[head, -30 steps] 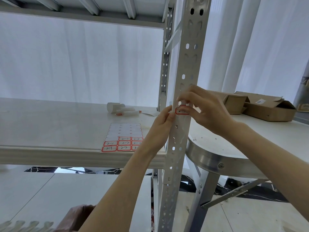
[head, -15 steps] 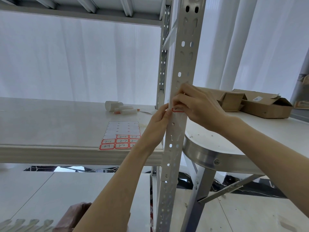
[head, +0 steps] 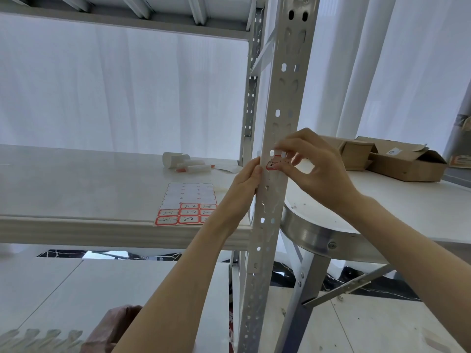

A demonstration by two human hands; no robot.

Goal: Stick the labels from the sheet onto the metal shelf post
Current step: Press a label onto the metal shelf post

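- The right hand (head: 317,171) pinches a red-bordered label (head: 273,164) with curled thumb and fingertips, holding it against the front face of the metal shelf post (head: 281,98).
- The left hand (head: 243,186) rests straight-fingered along the post's left edge, just beside the label, gripping nothing.
- The label sheet (head: 187,207) lies flat on the shelf board (head: 76,187), its lower rows unpeeled.
- Markers (head: 195,168) lie farther back on the board.
- Open cardboard boxes (head: 397,159) sit on a round table (head: 407,212) to the right.

Red-bordered white label (head: 273,164); pale grey perforated post (head: 276,128); brown boxes (head: 405,159).
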